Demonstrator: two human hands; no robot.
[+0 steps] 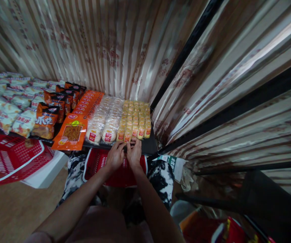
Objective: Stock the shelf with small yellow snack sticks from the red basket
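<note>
Small yellow snack packets (135, 116) stand in tight rows at the right end of a dark shelf (149, 145). My left hand (115, 156) has its fingers bent and drawn together at the lower edge of a front packet (127, 135). Close beside it, my right hand (134, 153) has its fingertips against the same front row. Both hands look closed at that packet, though the fingers partly cover the contact. Left of the yellow rows lie clear-wrapped pale round pastries (109, 131) with red labels.
Orange snack bags (70, 135) overlap in a row, with black-and-orange bags (45, 121) and white bags (23, 123) farther left. A red basket (94, 165) sits below my hands, another red basket (13, 162) at left. Striped curtain (125, 44) and dark poles (186, 54) border the shelf.
</note>
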